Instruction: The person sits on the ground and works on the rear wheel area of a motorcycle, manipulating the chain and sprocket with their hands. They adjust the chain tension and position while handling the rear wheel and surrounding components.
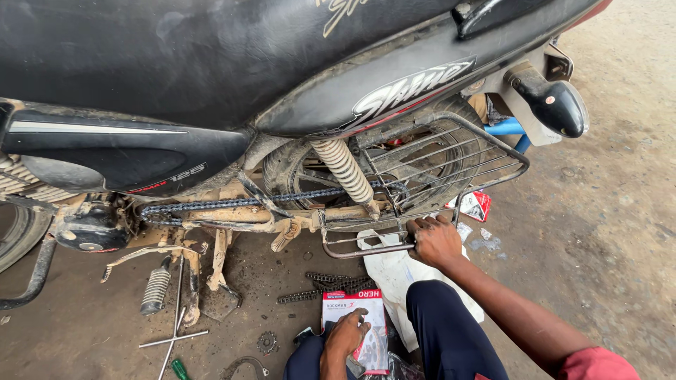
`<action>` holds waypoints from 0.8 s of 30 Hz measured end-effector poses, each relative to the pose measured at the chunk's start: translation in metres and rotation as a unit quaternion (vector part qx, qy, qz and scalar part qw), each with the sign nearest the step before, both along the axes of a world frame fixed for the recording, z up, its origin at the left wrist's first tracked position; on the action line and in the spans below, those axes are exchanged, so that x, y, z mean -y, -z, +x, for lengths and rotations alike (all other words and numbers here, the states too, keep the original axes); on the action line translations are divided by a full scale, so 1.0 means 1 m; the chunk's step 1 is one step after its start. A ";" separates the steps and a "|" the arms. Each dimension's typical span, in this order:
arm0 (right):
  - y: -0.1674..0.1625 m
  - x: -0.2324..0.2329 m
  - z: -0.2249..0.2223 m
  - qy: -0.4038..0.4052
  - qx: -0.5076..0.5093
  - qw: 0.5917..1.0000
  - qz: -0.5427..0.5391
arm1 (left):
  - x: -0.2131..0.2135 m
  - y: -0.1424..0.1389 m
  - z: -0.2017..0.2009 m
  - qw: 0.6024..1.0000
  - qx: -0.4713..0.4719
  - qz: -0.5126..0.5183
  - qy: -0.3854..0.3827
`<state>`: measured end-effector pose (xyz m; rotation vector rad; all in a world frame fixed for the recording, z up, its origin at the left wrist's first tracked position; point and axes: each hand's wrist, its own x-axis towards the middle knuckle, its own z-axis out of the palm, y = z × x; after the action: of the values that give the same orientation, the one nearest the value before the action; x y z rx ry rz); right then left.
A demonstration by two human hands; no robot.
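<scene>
**Ana:** Fingers (pixel 422 226) of the right hand (pixel 436 243) are curled tight round the lower bar of the wire side guard (pixel 451 158), at about two o'clock from the knee. A full closed grip, nothing loose.

**Raj:** And the left hand (pixel 345 336)?

**Ana:** Down at six o'clock, flat on the red and white parts box (pixel 354 309) lying on the floor (pixel 605 225). Its fingers are spread and only lightly bent, pressing on the box rather than clasping it.

**Raj:** Good form for holding that guard?

**Ana:** I'd judge so: gripping low on the bar, close to its mount, with the wrist straight gives the steadiest hold beside the rear shock spring (pixel 343 169).

**Raj:** What's in the box?

**Ana:** Can't tell whether it's open, the hand covers it. A loose chain (pixel 327 283) lies just above it at twelve o'clock, a small sprocket (pixel 267 343) at nine, and another chain (pixel 239 203) runs along the motorcycle's swingarm.
</scene>
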<state>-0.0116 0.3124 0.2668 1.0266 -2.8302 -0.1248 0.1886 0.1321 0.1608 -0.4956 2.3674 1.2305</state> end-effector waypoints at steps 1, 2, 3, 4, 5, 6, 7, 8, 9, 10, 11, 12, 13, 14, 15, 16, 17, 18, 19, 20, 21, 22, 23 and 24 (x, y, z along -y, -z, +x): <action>-0.001 0.000 0.000 0.001 0.000 1.000 0.003 | 0.000 0.001 0.000 1.000 -0.001 0.003 0.000; -0.001 0.000 0.000 0.002 -0.001 1.000 0.005 | 0.001 0.002 0.000 1.000 -0.003 0.005 0.000; -0.001 0.000 0.001 0.002 0.001 1.000 0.002 | 0.001 0.003 0.000 1.000 -0.005 0.007 0.000; -0.002 0.000 0.001 0.002 0.002 1.000 0.000 | 0.001 0.004 0.000 1.000 -0.003 0.004 0.000; -0.002 0.000 0.001 0.002 0.004 1.000 -0.003 | 0.001 0.006 0.000 1.000 -0.001 0.001 -0.001; -0.002 0.000 0.001 -0.003 -0.003 1.000 -0.011 | 0.001 0.007 0.000 1.000 0.001 -0.003 -0.002; -0.002 0.000 0.002 -0.007 -0.009 1.000 -0.019 | 0.001 0.009 0.000 1.000 -0.009 -0.005 0.002; -0.002 0.000 0.002 -0.011 -0.016 0.999 -0.027 | 0.001 0.010 0.000 1.000 -0.019 -0.008 0.005; -0.001 -0.001 0.002 -0.014 -0.017 0.999 -0.032 | 0.001 0.011 0.000 1.000 -0.027 -0.010 0.009; 0.000 -0.002 0.002 -0.016 -0.018 0.999 -0.037 | 0.000 0.013 0.001 1.000 -0.019 -0.008 0.006; 0.001 -0.002 0.000 -0.018 -0.020 0.999 -0.042 | 0.000 0.014 0.000 1.000 -0.013 -0.007 0.002; 0.002 -0.003 -0.001 -0.022 -0.024 0.999 -0.043 | 0.000 0.015 0.000 1.000 -0.006 -0.006 -0.001; 0.004 -0.003 -0.002 -0.025 -0.027 0.998 -0.044 | 0.000 0.015 0.000 1.000 -0.002 -0.011 0.003; 0.005 -0.004 -0.002 -0.028 -0.031 0.998 -0.046 | 0.000 0.015 0.000 1.000 0.003 -0.016 0.006; 0.007 -0.005 -0.002 -0.031 -0.039 0.998 -0.050 | -0.001 0.015 0.000 1.000 0.006 -0.022 0.009; 0.008 -0.005 -0.003 -0.035 -0.047 0.997 -0.055 | -0.001 0.015 -0.001 1.000 0.014 -0.020 0.008; 0.008 -0.005 -0.003 -0.039 -0.056 0.996 -0.059 | -0.002 0.015 0.000 1.000 0.021 -0.018 0.006; 0.008 -0.005 -0.003 -0.034 -0.050 0.997 -0.055 | -0.002 0.014 -0.001 0.999 0.028 -0.017 0.004; 0.008 -0.005 -0.003 -0.029 -0.044 0.997 -0.050 | -0.002 0.014 -0.001 0.999 0.030 -0.018 0.003; 0.007 -0.005 -0.003 -0.025 -0.039 0.998 -0.046 | -0.002 0.014 -0.001 0.999 0.031 -0.019 0.001; 0.006 -0.005 -0.002 -0.025 -0.033 0.998 -0.046 | -0.003 0.014 -0.001 0.999 0.033 -0.019 0.000; 0.005 -0.005 -0.002 -0.025 -0.027 0.998 -0.046 | -0.002 0.014 -0.001 0.999 0.032 -0.021 0.001; 0.003 -0.005 -0.002 -0.025 -0.021 0.998 -0.046 | -0.002 0.015 -0.001 0.999 0.031 -0.023 0.002; 0.002 -0.005 -0.001 -0.028 -0.025 0.998 -0.048 | -0.002 0.015 0.000 0.999 0.031 -0.024 0.003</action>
<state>-0.0131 0.3176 0.2644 1.0667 -2.7308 -0.0092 0.1885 0.1340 0.1455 -0.5346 2.3505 1.1409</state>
